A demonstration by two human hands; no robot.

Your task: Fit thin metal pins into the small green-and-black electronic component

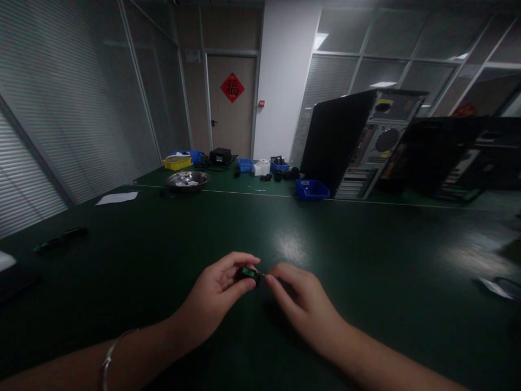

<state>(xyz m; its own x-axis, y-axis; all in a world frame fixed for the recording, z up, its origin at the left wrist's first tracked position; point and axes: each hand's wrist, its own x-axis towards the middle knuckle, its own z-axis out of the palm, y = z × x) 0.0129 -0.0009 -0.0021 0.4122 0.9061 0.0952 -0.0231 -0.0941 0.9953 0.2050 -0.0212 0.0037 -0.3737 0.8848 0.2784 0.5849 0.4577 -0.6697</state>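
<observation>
While the left hand (209, 290) clasps a small green-and-black component (248, 273) at lower centre, the right hand (307, 298) pinches its thin lead (262, 275). One sideways tug might bend it.

Dark green table (163, 233), plain.

Your left palm is hidden behind its fingers; the small part (248, 273) you hold is blurred. The white object (5, 262) is cut off at the left edge.

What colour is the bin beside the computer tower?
Blue bin, best seen in the head view.
</observation>
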